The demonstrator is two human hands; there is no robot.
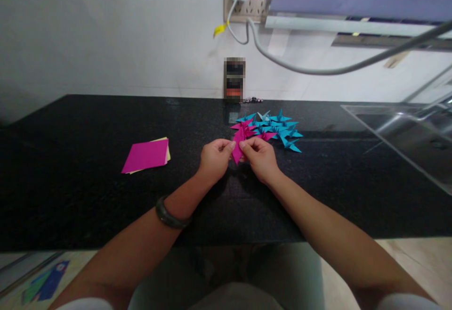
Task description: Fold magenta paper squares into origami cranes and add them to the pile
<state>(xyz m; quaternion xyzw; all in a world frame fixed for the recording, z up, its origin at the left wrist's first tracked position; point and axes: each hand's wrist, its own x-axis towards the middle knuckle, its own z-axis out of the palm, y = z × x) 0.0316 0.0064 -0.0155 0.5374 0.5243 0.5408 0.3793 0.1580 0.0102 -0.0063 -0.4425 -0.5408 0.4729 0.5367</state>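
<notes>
Between my two hands is a folded piece of pink origami paper (238, 146), narrow and pointed at its lower end. My left hand (216, 158) pinches its left side between thumb and fingers. On the right side, my right hand (260, 158) grips it the same way, thumb on top. Just behind it lie several folded paper cranes: pink ones (267, 135) close by and blue ones (287, 131) spread to the right. The pink paper in my hands partly hides the nearest cranes. Off to the left rests a stack of square paper (146, 155), pink on top with yellow edges below.
All this is on a black countertop (88, 197). At the right is a metal sink (423, 131). A blurred upright box (234, 79) leans at the wall beside a beaded string (252, 100). Above, a grey cable (310, 70) hangs near a wall socket (249, 3).
</notes>
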